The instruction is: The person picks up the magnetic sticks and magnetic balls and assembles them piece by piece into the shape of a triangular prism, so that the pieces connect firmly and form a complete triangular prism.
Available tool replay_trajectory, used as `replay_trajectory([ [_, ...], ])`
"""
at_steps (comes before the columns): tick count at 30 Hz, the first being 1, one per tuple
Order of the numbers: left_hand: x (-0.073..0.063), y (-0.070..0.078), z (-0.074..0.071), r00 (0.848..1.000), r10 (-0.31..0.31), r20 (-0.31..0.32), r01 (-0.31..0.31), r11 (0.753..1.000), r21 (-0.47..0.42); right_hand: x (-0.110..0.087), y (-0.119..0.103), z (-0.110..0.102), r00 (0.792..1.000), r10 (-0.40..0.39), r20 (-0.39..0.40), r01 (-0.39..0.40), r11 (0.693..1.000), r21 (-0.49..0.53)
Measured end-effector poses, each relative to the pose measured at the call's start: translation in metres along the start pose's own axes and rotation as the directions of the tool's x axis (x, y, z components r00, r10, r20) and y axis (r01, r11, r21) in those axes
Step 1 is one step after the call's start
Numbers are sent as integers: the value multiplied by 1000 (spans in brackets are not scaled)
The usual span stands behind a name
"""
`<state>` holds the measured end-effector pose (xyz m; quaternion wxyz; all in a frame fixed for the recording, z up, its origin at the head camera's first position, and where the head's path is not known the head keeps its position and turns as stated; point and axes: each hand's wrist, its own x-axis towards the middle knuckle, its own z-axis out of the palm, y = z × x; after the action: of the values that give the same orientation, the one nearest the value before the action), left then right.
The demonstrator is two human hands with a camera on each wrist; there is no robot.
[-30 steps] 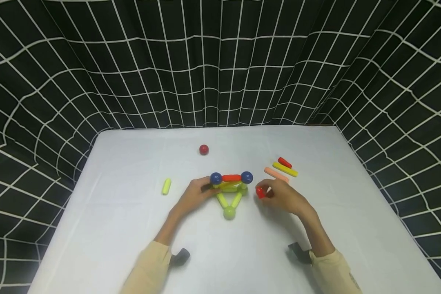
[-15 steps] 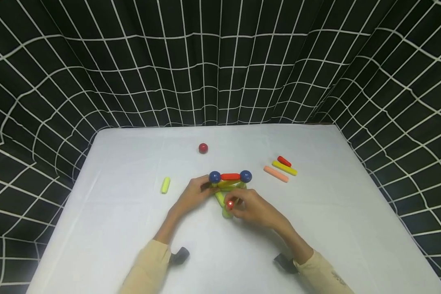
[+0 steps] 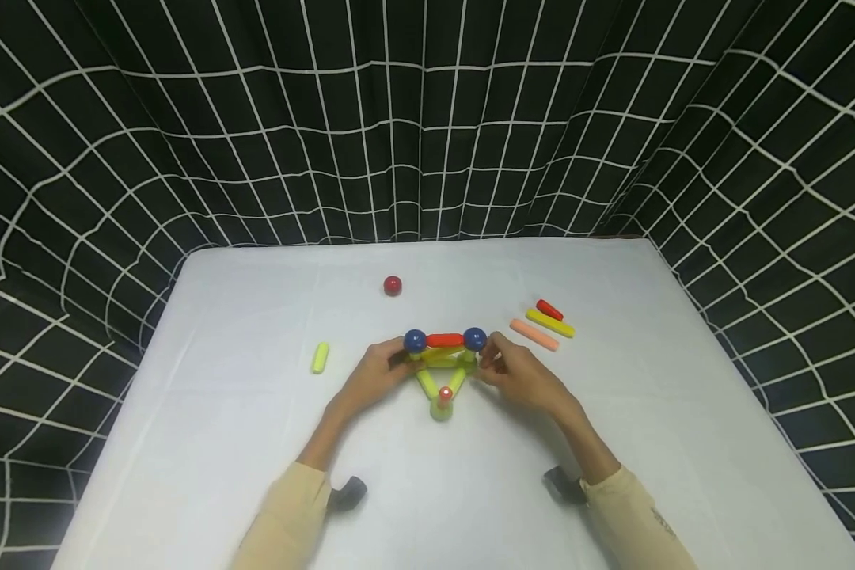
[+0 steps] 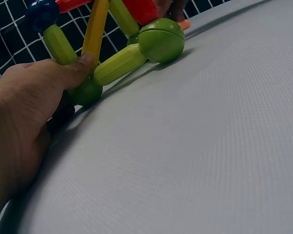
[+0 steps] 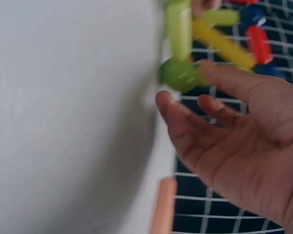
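White table (image 3: pixel 207 443), frame (image 3: pixel 442 362), red rod (image 3: pixel 445 394) upright

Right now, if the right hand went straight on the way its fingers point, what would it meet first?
Probably the green ball just beyond the right hand, at a corner of the stick frame; whether they touch is unclear.

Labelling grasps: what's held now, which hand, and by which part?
Left hand: the model, at its left green ball, thumb at the yellow stick's lower end. Right hand: at the right green ball, but blur hides whether it grips.
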<state>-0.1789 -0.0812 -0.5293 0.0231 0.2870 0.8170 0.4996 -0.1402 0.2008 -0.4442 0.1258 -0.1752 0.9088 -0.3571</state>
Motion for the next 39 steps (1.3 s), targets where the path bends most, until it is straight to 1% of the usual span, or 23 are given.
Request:
replay_trajectory([
  [2, 1, 0, -4, 999, -16, 33, 16, 1000, -4, 8, 8, 1, 1000, -2, 13, 2, 1000, 29],
  [4, 3, 2, -13, 995, -46, 92, 47, 999, -10, 14, 13, 3, 999, -30, 30, 29, 999, 32],
  [6, 6, 4, -29, 985, -89, 149, 91, 996, -7, 18, 13, 4, 998, -49, 44, 48, 998, 34],
  [7, 8, 6, -39, 977, -123, 172, 124, 992, 3, 20, 13, 4, 997, -53, 48, 52, 998, 28],
  [9, 15, 10, -61, 966, -181, 184, 177, 983, 36, 23, 12, 4, 996, -63, 59, 63, 998, 15],
  [12, 32, 13, -85, 963, -241, 120, 224, 965, 135, 24, 10, 4, 995, -58, 80, 57, 998, 5],
  [14, 49, 11, -91, 964, -258, 61, 238, 943, 231, 25, 10, 3, 995, -47, 91, 46, 999, 2],
  [16, 66, 6, -88, 967, -256, 21, 233, 911, 341, 24, 10, 3, 995, -35, 93, 35, 999, 0],
  [18, 80, 0, -82, 969, -249, 4, 222, 871, 437, 24, 11, 3, 995, -27, 94, 27, 1000, 3],
  [19, 84, -3, -79, 970, -244, -5, 217, 852, 475, 24, 12, 4, 995, -28, 96, 27, 1000, 6],
  [21, 89, -8, -74, 971, -237, -25, 216, 829, 516, 25, 14, 5, 994, -35, 99, 35, 999, 7],
  [23, 87, -7, -73, 969, -237, -62, 235, 828, 509, 24, 15, 6, 994, -44, 99, 43, 999, 10],
  [24, 84, -4, -73, 969, -231, -88, 244, 836, 491, 24, 15, 6, 994, -41, 97, 41, 999, 12],
  [26, 78, 10, -77, 969, -203, -142, 245, 867, 434, 22, 15, 6, 996, -29, 84, 28, 1000, 10],
  [27, 74, 21, -80, 970, -176, -167, 230, 889, 395, 20, 15, 5, 997, -19, 77, 18, 1000, 11],
  [28, 69, 33, -83, 973, -138, -187, 197, 916, 350, 19, 15, 5, 998, -10, 69, 9, 1000, 12],
  [30, 56, 61, -86, 980, -30, -194, 82, 960, 268, 16, 15, 4, 998, 4, 63, -5, 1000, 16],
  [31, 48, 75, -86, 984, 36, -172, 5, 973, 232, 15, 15, 5, 998, -1, 65, 0, 1000, 15],
  [32, 39, 87, -84, 985, 109, -136, -79, 975, 209, 15, 16, 5, 998, -10, 67, 9, 1000, 13],
  [33, 30, 98, -80, 980, 181, -85, -163, 969, 186, 15, 16, 6, 997, -21, 70, 20, 1000, 11],
  [35, 13, 114, -69, 956, 289, 38, -292, 945, 148, 15, 17, 6, 997, -41, 72, 41, 999, 2],
  [37, 3, 122, -55, 928, 343, 144, -361, 922, 136, 15, 17, 6, 996, -56, 65, 57, 998, -8],
  [39, -2, 125, -41, 914, 340, 220, -377, 912, 159, 15, 16, 5, 997, -59, 53, 60, 998, -20],
])
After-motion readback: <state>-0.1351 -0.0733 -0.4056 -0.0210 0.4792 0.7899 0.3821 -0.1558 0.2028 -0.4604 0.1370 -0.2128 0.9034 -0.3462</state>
